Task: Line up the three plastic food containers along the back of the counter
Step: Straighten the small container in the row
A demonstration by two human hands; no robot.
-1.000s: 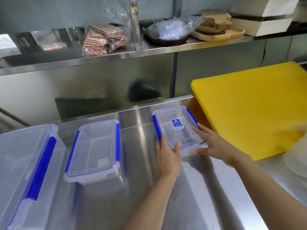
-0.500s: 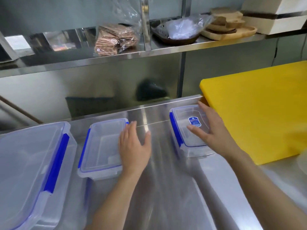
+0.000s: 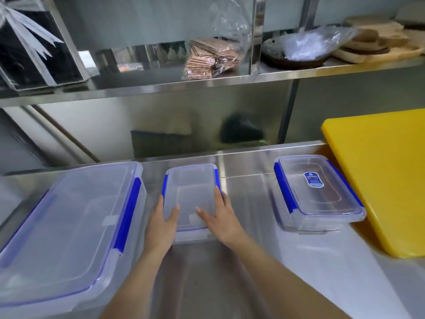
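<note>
Three clear plastic containers with blue clips stand on the steel counter (image 3: 253,238). The middle container (image 3: 190,187) is small, and both hands grip its near end. My left hand (image 3: 162,223) clasps its left side with the thumb on the lid. My right hand (image 3: 222,217) clasps its right side the same way. A large container (image 3: 69,217) sits close on the left. A flat container (image 3: 315,189) with a blue label lies apart on the right, near the back edge.
A yellow cutting board (image 3: 386,176) lies at the right, touching the flat container's side. The steel backsplash (image 3: 161,125) rises behind the counter. A shelf (image 3: 207,81) above holds a bag of brown packets (image 3: 211,58), wrapped dishes and wooden boards.
My right hand has left the flat container and joined my left hand on the middle container. The view has swung to the left.
</note>
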